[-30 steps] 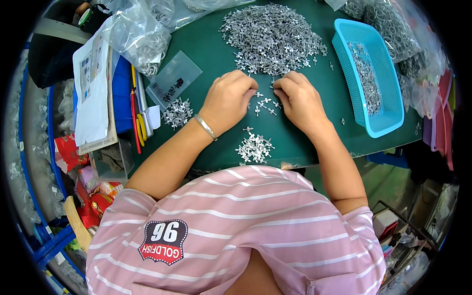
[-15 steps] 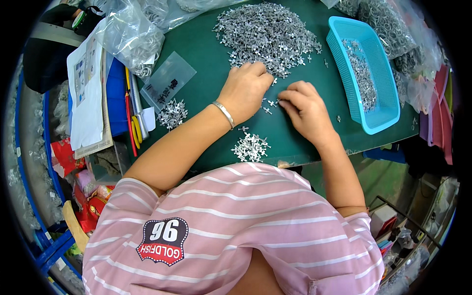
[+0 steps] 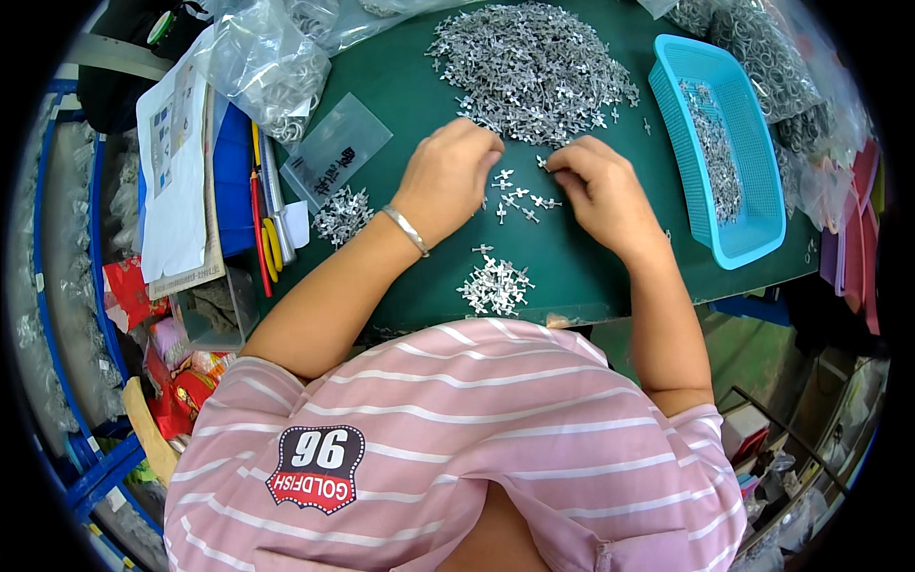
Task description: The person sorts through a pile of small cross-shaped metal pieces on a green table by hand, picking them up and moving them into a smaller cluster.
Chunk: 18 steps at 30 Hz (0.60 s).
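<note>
A large heap of small grey metal cross-shaped pieces (image 3: 534, 71) covers the far middle of the green table. My right hand (image 3: 602, 195) lies just below the heap, thumb and finger pinched on a small metal cross (image 3: 542, 163). My left hand (image 3: 446, 172), with a bangle on its wrist, is curled at the heap's lower left edge; its fingertips point inward, and whatever they may hold is hidden. Between both hands several loose crosses (image 3: 519, 197) are spread on the tabletop. Nearer to me sits a small, brighter pile of crosses (image 3: 496, 286).
Another little pile of crosses (image 3: 344, 215) lies by a clear plastic bag (image 3: 335, 143) at left. A turquoise basket (image 3: 670, 124) holding more crosses stands at right. Bags of metal rings (image 3: 762, 67) are beyond it. Pliers with yellow handles (image 3: 271, 243) and papers (image 3: 172, 181) lie far left.
My hands have moved apart; the left has shifted left and nearer me. More loose crosses now show between them. The whole view has shifted slightly.
</note>
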Tool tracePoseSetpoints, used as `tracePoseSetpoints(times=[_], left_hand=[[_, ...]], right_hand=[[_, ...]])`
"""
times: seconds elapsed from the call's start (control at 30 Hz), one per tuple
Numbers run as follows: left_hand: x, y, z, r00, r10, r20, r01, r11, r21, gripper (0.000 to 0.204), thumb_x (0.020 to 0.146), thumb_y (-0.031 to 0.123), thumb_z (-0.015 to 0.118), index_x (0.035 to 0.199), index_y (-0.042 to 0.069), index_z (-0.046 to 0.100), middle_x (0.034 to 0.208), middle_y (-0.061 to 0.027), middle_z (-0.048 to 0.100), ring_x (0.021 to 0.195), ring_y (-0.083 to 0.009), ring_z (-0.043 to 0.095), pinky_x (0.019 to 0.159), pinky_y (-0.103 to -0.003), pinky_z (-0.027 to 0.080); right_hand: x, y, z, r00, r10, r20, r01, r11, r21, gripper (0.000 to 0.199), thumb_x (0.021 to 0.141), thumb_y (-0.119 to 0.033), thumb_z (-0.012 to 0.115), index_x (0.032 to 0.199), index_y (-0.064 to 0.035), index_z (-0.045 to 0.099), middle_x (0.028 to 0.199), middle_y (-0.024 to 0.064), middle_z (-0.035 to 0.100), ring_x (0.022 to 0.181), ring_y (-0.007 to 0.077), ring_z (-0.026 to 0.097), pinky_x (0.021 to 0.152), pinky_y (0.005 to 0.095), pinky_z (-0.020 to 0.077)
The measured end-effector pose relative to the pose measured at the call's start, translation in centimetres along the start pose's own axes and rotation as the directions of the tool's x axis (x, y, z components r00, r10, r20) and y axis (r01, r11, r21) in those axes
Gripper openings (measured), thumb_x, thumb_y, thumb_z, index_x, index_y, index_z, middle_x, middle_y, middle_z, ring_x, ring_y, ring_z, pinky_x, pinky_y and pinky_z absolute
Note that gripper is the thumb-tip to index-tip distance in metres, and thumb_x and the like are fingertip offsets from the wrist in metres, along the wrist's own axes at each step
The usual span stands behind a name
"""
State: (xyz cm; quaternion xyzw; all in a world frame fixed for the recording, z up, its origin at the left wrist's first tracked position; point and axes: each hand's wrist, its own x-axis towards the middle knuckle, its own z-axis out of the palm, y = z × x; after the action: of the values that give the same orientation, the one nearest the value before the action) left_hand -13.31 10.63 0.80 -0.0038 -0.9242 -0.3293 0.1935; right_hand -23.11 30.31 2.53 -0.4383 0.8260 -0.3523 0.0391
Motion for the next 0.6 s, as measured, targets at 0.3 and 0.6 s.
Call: tracePoseSetpoints(times=[0.3,0.6], left_hand=[[-0.1,0.1,0.8,0.994,0.082,0.07,-0.082,0.997,0.006,0.005,0.081,0.004,0.07,0.084,0.003,0.066,0.082,-0.0118,0.063,0.077,-0.0329,0.063,0.071,-0.042,0.051],[-0.5,0.2,0.3,0.995,0.071,0.074,-0.071,0.997,0.0,0.006,0.08,0.003,0.071,0.085,0.004,0.067,0.084,-0.0112,0.063,0.083,-0.0326,0.063,0.073,-0.042,0.05]], right_hand=[[0.0,-0.6,1.3,0.998,0.056,-0.025,-0.057,0.995,-0.08,0.006,0.084,-0.007,0.068,0.088,-0.0035,0.069,0.088,0.0128,0.065,0.087,0.034,0.064,0.076,0.0437,0.0522],[-0.2,-0.1,1.2,0.994,-0.072,-0.077,0.067,0.996,-0.065,0.008,0.083,-0.002,0.066,0.089,-0.0039,0.07,0.09,0.0113,0.065,0.091,0.0326,0.061,0.081,0.0414,0.0503]])
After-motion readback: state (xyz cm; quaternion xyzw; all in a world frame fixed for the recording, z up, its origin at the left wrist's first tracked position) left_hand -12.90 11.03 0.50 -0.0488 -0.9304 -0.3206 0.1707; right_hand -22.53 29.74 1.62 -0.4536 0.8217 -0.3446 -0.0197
